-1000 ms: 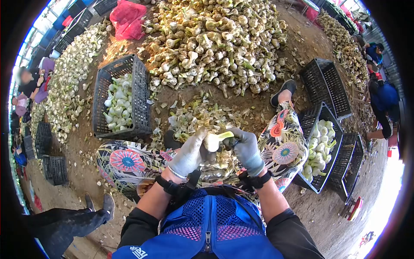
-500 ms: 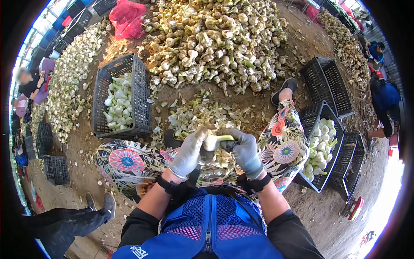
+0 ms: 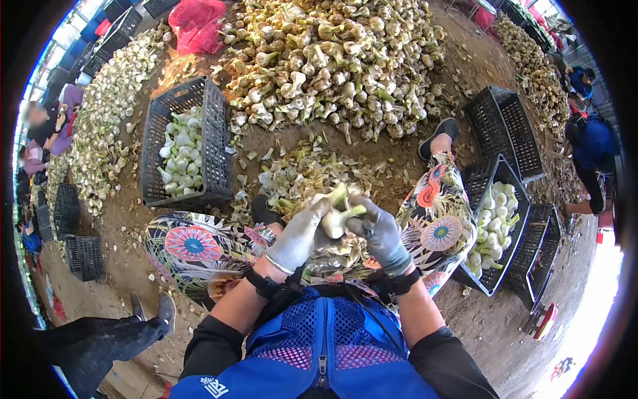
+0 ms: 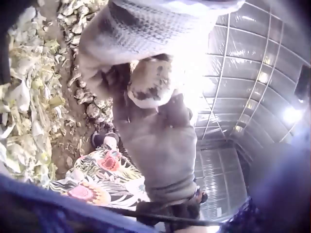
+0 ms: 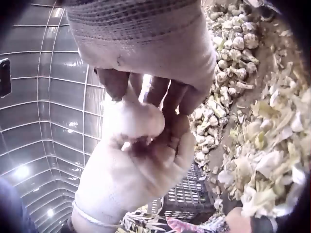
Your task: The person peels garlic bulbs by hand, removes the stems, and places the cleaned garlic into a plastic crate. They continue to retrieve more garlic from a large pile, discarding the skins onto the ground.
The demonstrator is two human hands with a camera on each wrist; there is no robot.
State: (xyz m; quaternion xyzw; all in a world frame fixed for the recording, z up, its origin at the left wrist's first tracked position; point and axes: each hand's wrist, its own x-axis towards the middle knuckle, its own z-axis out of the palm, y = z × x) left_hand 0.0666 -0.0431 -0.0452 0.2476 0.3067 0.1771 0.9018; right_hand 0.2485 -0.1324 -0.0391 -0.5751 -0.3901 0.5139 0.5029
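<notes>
Between the two gloved hands is a garlic bulb (image 3: 334,223) with a short green stem, above the peelings between the knees. My left hand (image 3: 298,234) grips the bulb from the left, fingers curled round it. The right hand (image 3: 380,234) pinches at the stem side with thumb and fingers. In the left wrist view the bulb (image 4: 151,82) shows a dirty, dark-marked face between the gloves. The right wrist view shows the pale bulb (image 5: 141,119) against the left palm, with the right fingers over it. Whether the right hand holds a tool is hidden.
A large garlic heap (image 3: 332,66) lies ahead. One black crate (image 3: 219,146) with cleaned bulbs stands left, another (image 3: 495,266) right beside further crates. Peelings (image 3: 299,176) cover the ground between the feet. Other people are at both sides, and someone's legs (image 3: 113,346) extend at lower left.
The bulb has turned in the hands, and a loose green-white strip now stands up from it. The right hand has shifted slightly, its fingers now at the stem side.
</notes>
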